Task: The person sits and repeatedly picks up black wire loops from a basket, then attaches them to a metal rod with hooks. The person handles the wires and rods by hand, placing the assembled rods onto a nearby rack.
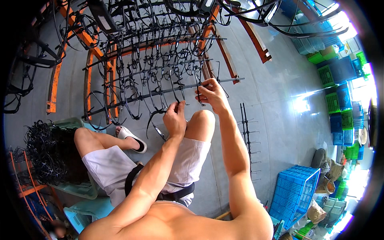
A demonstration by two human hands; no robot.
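Note:
My left hand (175,122) is closed in a pinch just in front of a rack of black parts. From it hangs a glossy black curved piece (150,123), thin and bowed like a spectacle frame. My right hand (212,95) is up at the right end of the nearest dark hanging bar (154,94). Its fingers are pinched on a slim black piece (199,76) at that bar; the exact grip is partly hidden by the fingers. Several similar black curved pieces hang in rows along the bars.
Orange metal beams (230,60) carry the rack. At left, a pale green tub (90,188) holds a heap of black curved pieces (44,154). A spare rod with prongs (247,132) lies right of my forearm. Blue crates (294,194) stand at lower right, more bins (332,103) along the wall.

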